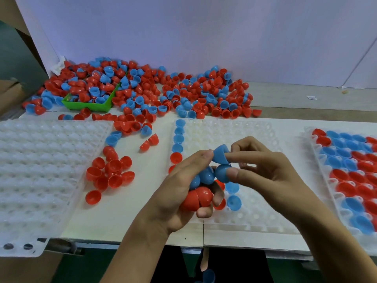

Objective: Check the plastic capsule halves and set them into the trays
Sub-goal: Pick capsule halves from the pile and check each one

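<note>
The right hand (271, 170) has its fingers (234, 155) curled, pinching one blue capsule half (220, 153), with the thumb resting on a second blue half (223, 172). The left hand (183, 180) has its fingers curled around a clutch of blue and red halves (201, 198), its index fingertip touching the pinched half. Both hands are above the middle tray (234, 131), whose left column holds blue and red halves. A filled tray (350, 170) lies at the right edge of the white surface (142, 221); an unfilled tray (40, 170) lies at the left edge. Loose red halves (110, 172) sit between the left and middle trays. A large mixed pile (153, 92) covers the far edge, partly burying a green bin (87, 105). A pale wall (204, 33) rises behind the surface.
</note>
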